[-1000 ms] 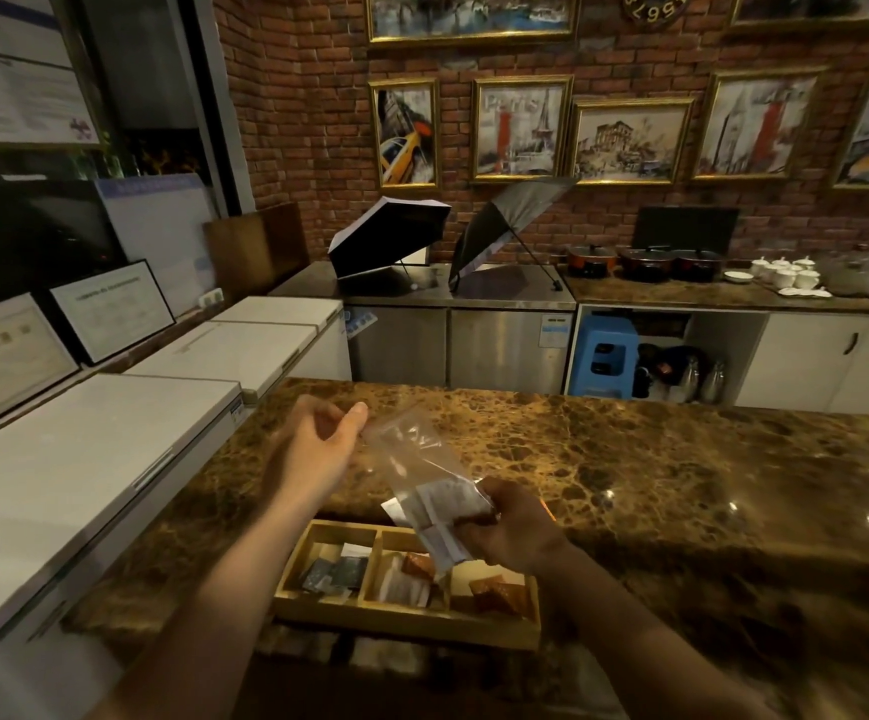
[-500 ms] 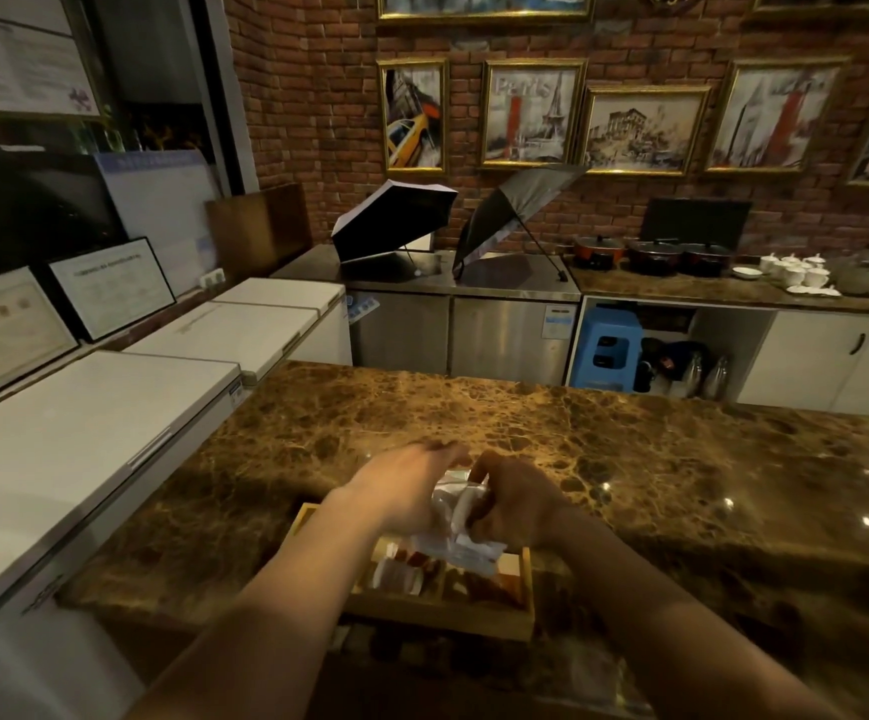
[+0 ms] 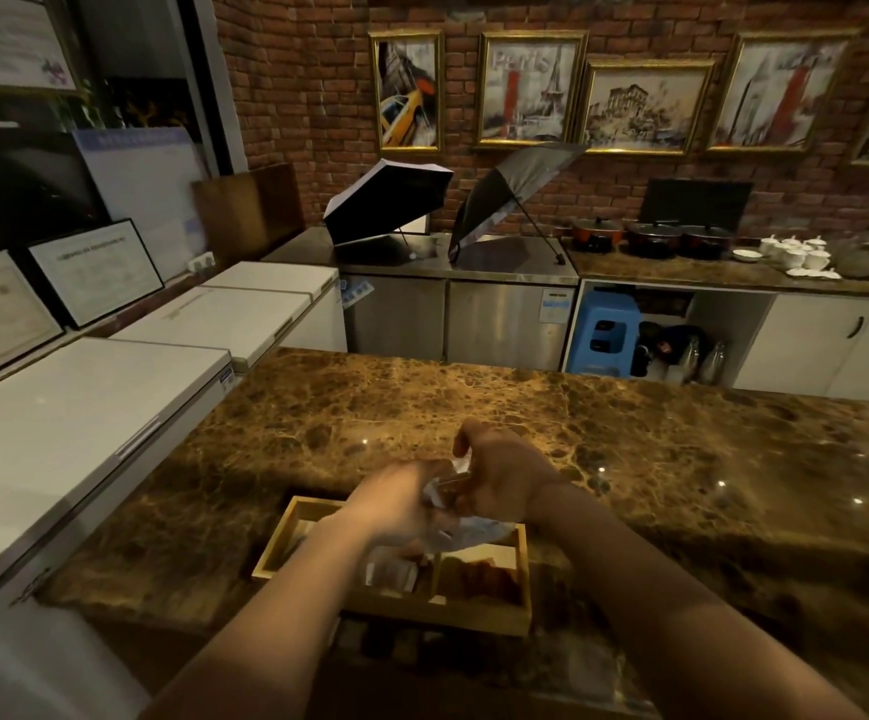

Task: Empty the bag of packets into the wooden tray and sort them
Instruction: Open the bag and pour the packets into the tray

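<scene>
A wooden tray (image 3: 287,540) with compartments sits near the front edge of the brown marble counter (image 3: 630,459). White packets (image 3: 390,574) lie in its middle compartment and brown packets (image 3: 489,579) in its right one. Just above the tray, my left hand (image 3: 396,504) and my right hand (image 3: 500,475) are both closed on a clear plastic bag (image 3: 466,530), crumpled between them. Its lower part hangs over the tray's far rim. The left compartment is mostly hidden by my left forearm.
White chest freezers (image 3: 84,402) run along the left of the counter. Behind the counter stand steel cabinets with two open umbrellas (image 3: 391,200), a blue stool (image 3: 601,335), pots and white cups (image 3: 796,254) on the back counter.
My left hand came in from the upper left and joined the right hand on the bag. The bag went from held up and stretched to crumpled low over the tray.
</scene>
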Demonstrator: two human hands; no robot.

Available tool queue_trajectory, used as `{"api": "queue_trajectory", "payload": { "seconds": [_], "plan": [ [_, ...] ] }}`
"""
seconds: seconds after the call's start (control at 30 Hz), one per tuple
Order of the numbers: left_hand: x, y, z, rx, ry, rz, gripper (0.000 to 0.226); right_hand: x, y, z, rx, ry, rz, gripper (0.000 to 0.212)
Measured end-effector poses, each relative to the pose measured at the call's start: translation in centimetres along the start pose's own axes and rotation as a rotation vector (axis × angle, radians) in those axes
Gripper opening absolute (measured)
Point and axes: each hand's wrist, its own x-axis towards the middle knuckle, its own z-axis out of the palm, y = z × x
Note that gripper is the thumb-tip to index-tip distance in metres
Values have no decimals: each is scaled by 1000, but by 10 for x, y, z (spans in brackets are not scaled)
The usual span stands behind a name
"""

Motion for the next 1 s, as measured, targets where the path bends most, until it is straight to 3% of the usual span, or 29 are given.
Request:
{"api": "queue_trajectory", "payload": {
  "seconds": [0.2, 0.33, 0.4, 0.5, 0.63, 1.0],
  "plan": [
    [-6, -24, 10, -400, 114, -106, 54, 0, 16, 7, 298, 74, -56, 61],
    [-11, -31, 11, -585, 180, -148, 56, -2, 24, 13, 405, -100, 113, 64],
    [-13, -33, 13, -645, 200, -154, 50, -1, 28, 21, 388, -154, 142, 54],
    [-14, -37, 15, -724, 224, -178, 39, -1, 29, 26, 435, -91, 114, 33],
    [-17, -37, 11, -791, 255, -191, 29, -1, 20, 19, 504, -42, 60, 12],
    [-20, -35, 7, -732, 312, -157, 20, 0, 8, 30, 576, 107, 36, 14]
  ]
}}
